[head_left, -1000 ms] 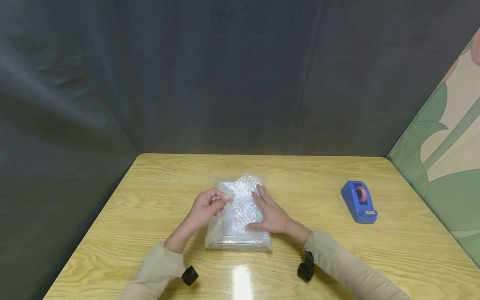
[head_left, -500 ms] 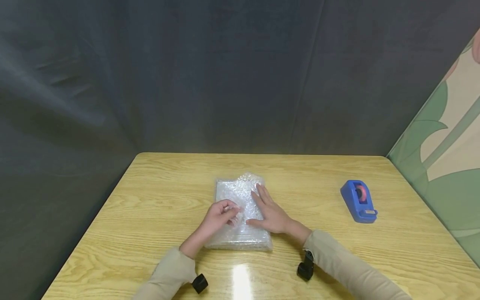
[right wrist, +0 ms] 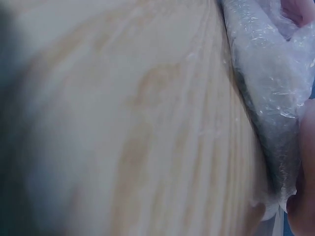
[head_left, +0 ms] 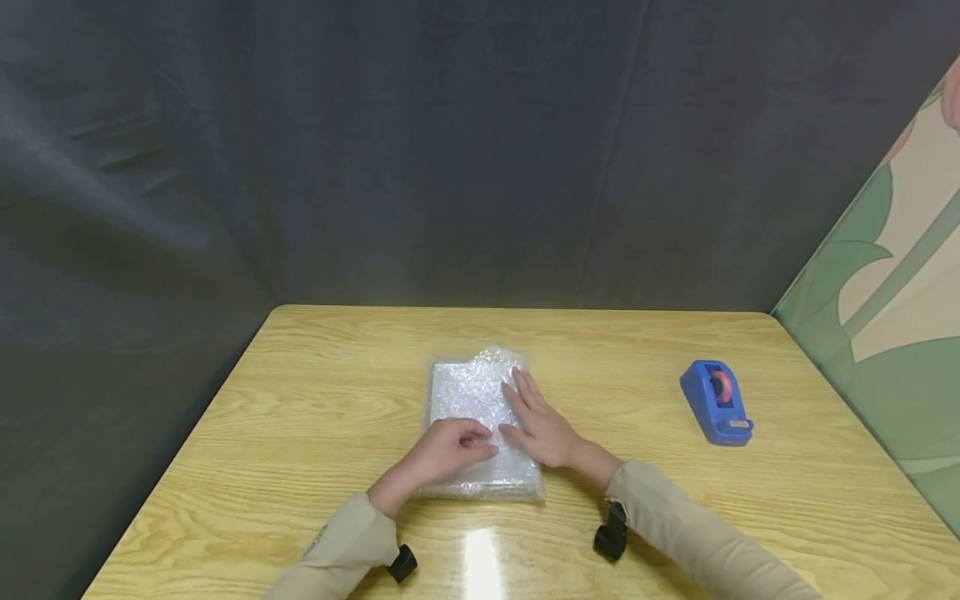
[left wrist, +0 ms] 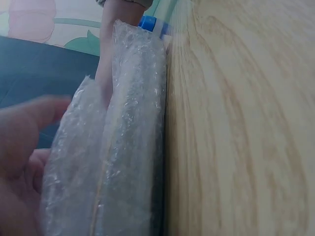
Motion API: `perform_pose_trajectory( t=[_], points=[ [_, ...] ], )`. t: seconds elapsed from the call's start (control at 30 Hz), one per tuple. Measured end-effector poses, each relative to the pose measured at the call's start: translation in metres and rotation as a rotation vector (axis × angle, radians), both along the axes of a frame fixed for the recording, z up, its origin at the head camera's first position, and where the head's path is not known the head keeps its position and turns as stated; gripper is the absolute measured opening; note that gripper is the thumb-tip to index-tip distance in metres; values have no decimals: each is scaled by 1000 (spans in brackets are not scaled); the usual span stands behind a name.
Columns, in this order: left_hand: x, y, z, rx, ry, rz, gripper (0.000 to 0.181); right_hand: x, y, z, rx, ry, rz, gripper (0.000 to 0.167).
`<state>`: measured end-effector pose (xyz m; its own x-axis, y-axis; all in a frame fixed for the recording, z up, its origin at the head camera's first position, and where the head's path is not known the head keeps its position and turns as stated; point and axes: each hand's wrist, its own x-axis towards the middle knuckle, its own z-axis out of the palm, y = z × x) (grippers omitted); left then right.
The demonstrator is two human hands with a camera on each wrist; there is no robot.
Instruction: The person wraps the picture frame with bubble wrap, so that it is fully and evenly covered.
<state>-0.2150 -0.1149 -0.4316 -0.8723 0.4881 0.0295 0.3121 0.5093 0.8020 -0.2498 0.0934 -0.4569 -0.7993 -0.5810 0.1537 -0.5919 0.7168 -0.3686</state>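
Note:
A flat rectangular item wrapped in bubble wrap [head_left: 467, 387] lies on the wooden table in the head view. What is inside is blurred by the wrap. My left hand [head_left: 446, 450] is over its lower left part, fingers bent and the thumb a little apart from them. In the left wrist view, a raised layer of bubble wrap [left wrist: 74, 162] stands beside that hand's fingers [left wrist: 49, 109], hiding part of them. My right hand [head_left: 546, 432] rests on the package's right side with spread fingers. The right wrist view shows the wrap's crumpled edge [right wrist: 268, 73] near both hands.
A blue tape dispenser [head_left: 716, 404] with a pink roll stands on the right of the table [head_left: 300, 400]. A dark curtain [head_left: 450, 150] hangs behind, and a floral-patterned surface [head_left: 900, 333] rises at the right.
My left hand has drawn the bubble wrap flap from the left over the package, moving right and toward me. Its fingers have loosened. The right hand has stayed nearly still.

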Motion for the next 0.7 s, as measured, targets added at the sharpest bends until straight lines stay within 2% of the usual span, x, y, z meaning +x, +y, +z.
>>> perform_pose_trajectory(
  t=[0.13,0.3,0.43,0.5,0.57,0.63,0.7],
  points=[
    [2,0,3,-36,-11,-46,42,0,0,0,4,-25,-22,68],
    [2,0,3,-8,-39,-59,45,1,0,1,18,-42,-19,81],
    [0,-7,8,-9,-34,-115,42,1,0,3,17,-56,-17,83],
    [-3,-16,13,-11,2,-143,39,1,-1,3,16,-62,-14,83],
    [-7,-29,16,-40,77,-143,38,0,-1,3,19,-72,-11,82],
    [-11,-45,17,-107,140,-116,47,0,-1,3,21,-77,-5,82],
    [-15,-60,14,-175,140,-103,62,0,0,3,28,-76,-1,82]
  ],
)
